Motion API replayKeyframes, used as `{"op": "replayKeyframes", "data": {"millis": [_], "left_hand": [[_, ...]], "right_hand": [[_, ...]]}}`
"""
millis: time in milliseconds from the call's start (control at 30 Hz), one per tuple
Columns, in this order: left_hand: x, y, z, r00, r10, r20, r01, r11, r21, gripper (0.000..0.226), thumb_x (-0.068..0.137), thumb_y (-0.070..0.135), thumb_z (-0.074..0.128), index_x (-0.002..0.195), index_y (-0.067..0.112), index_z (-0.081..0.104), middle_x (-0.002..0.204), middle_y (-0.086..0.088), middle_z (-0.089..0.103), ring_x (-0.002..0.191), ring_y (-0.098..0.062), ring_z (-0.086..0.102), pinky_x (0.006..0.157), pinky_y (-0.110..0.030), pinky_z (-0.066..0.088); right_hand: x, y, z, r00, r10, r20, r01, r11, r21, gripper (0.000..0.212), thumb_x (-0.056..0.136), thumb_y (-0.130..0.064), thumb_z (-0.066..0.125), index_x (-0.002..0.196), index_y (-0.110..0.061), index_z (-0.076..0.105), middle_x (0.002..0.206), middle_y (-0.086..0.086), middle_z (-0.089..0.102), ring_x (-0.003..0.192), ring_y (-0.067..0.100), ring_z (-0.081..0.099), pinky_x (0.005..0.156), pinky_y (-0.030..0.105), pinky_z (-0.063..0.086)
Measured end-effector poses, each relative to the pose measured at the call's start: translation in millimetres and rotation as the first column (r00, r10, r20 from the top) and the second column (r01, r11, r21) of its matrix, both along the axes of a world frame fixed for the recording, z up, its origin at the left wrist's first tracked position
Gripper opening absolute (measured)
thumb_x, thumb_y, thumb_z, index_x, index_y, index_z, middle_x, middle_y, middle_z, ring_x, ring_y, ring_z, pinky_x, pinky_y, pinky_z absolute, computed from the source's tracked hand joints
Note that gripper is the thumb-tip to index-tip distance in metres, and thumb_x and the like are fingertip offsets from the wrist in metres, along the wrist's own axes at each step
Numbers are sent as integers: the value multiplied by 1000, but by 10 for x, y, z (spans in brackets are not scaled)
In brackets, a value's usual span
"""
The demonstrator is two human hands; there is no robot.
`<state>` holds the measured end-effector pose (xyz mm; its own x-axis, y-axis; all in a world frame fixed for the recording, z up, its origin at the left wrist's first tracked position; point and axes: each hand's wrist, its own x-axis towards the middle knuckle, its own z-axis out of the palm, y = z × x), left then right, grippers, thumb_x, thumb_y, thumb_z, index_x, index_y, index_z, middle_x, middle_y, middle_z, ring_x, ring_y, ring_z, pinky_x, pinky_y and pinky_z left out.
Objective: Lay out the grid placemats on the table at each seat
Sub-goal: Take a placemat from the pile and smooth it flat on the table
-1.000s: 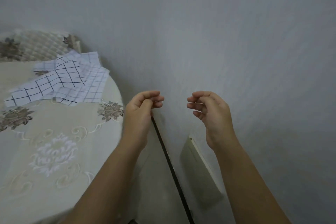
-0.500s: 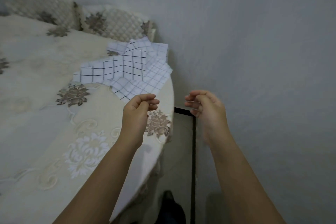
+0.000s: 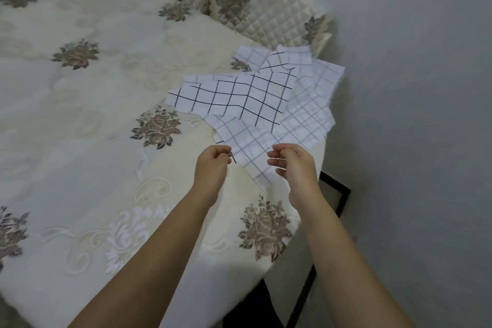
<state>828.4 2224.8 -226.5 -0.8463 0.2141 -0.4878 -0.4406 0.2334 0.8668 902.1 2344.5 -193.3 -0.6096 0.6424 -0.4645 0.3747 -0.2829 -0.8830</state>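
Several white grid placemats [image 3: 250,104] lie in a loose overlapping pile at the right edge of the round table [image 3: 101,146]. The top one carries bold black lines; the others have fainter grey lines. Both of my hands hover over the near end of the pile. My left hand [image 3: 213,165] is loosely curled, with its fingertips right at the near corner of the lowest mat [image 3: 250,149]. My right hand [image 3: 292,165] hangs above that mat's right edge, fingers bent and apart. Neither hand holds a mat.
A cream tablecloth with brown flower embroidery covers the table. Two chair backs in quilted covers [image 3: 266,13] stand against its far side. A grey wall [image 3: 415,114] runs close along the right, with a black frame [image 3: 343,194] in the narrow gap below.
The view has swung left from the wall to the table. Both hands have moved forward over the pile of placemats, keeping the same curled pose.
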Motion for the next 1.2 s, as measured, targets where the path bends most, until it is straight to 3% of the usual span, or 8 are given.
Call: {"op": "replayKeyframes", "data": {"millis": [167, 400, 533, 667, 767, 867, 1000, 1200], "left_hand": [[-232, 248, -222, 996, 31, 79, -25, 996, -80, 31, 94, 7, 39, 118, 11, 57, 99, 3, 54, 77, -6, 50, 66, -22, 41], [-427, 424, -309, 991, 63, 119, -47, 990, -130, 39, 93, 5, 37, 128, 10, 51, 130, -4, 52, 118, -21, 47, 97, -30, 38], [-466, 415, -370, 985, 65, 158, -46, 992, -121, 39, 92, 4, 38, 128, 8, 54, 135, -8, 51, 125, -22, 46, 109, -36, 35], [-405, 302, -387, 986, 71, 148, -60, 995, -80, 39, 92, 1, 38, 126, 6, 56, 129, -9, 56, 110, -16, 54, 96, -25, 39], [-344, 166, -376, 987, 89, 138, -81, 995, -60, 37, 91, -1, 38, 120, 5, 60, 121, -11, 61, 98, -13, 57, 83, -20, 42], [-268, 32, -368, 989, 89, 116, -83, 995, -54, 34, 91, 0, 40, 115, 5, 63, 108, -9, 65, 89, -10, 61, 68, -14, 42], [-183, -122, -356, 993, 89, 76, -84, 995, -59, 31, 90, -1, 43, 111, 7, 65, 98, -6, 66, 82, -3, 61, 65, -10, 43], [-75, -370, -331, 995, 73, 64, -69, 996, -60, 28, 90, 1, 47, 105, 11, 68, 94, -1, 66, 88, -7, 62, 72, -13, 43]], "right_hand": [[-259, 215, -312, 996, 78, 51, -76, 997, -32, 27, 93, -5, 38, 80, -17, 60, 79, 1, 62, 69, 13, 57, 65, 22, 42], [-483, 269, -594, 971, 209, 112, -209, 978, -17, 26, 92, -6, 38, 84, -17, 60, 90, 0, 64, 77, 13, 58, 67, 21, 43], [-573, 246, -661, 954, 275, 117, -277, 961, 2, 27, 92, -7, 39, 82, -22, 60, 98, 0, 64, 82, 12, 58, 67, 19, 43], [-639, 221, -699, 932, 334, 139, -344, 938, 48, 24, 92, -11, 41, 97, -19, 62, 100, -5, 62, 91, 11, 59, 73, 20, 43], [-677, 159, -685, 911, 386, 149, -402, 909, 105, 28, 91, -11, 43, 112, -16, 61, 95, -12, 58, 83, -1, 53, 67, 12, 39], [-700, 85, -655, 894, 427, 138, -445, 883, 146, 29, 93, -12, 42, 116, -18, 59, 110, -8, 57, 94, 2, 51, 75, 11, 37], [-708, -13, -655, 838, 517, 173, -544, 809, 223, 31, 95, -14, 40, 121, -18, 57, 131, -5, 52, 122, 9, 45, 96, 19, 33], [-718, -93, -667, 770, 597, 226, -638, 704, 312, 35, 96, -12, 40, 130, -14, 51, 143, 0, 41, 130, 12, 37, 96, 13, 24]]}}
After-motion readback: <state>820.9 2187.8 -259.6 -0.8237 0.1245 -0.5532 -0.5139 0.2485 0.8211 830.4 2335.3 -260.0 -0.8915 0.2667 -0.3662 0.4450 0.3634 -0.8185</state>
